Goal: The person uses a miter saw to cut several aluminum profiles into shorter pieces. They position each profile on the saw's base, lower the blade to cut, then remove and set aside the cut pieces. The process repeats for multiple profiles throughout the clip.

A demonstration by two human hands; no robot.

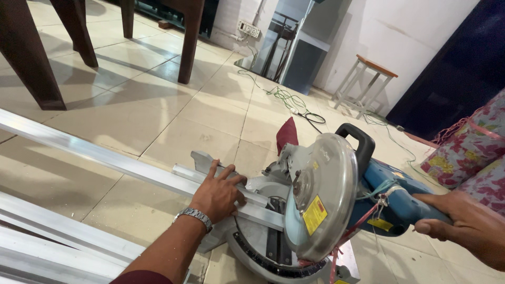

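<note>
We take the mitre saw point(310, 210) on the tiled floor point(158, 121) as our landmark. Our left hand point(218, 194) lies just to its left, palm down and fingers spread, pressing flat on the aluminium bar point(105, 158) without closing around it; a metal watch point(195, 216) sits on that wrist. The bar is a long, pale silver strip with a bright sheen and straight, square edges. It runs in from the far left, crosses the saw's round base under our hand, lies against the fence, and its near end reaches under the blade guard. Our right hand point(463, 223) is on the saw's right side, curled around the blue motor housing point(394, 197), gripping it. The saw's guard is a grey metal disc with a yellow label, and a black handle point(360, 142) rises behind it. More silver bars point(47, 242) lie to the saw's lower left. Dark wooden table legs point(31, 58) stand well beyond the saw, up and left. A small stool point(368, 79) stands far behind it by the white wall, and green cable point(289, 100) trails between stool and saw
</note>
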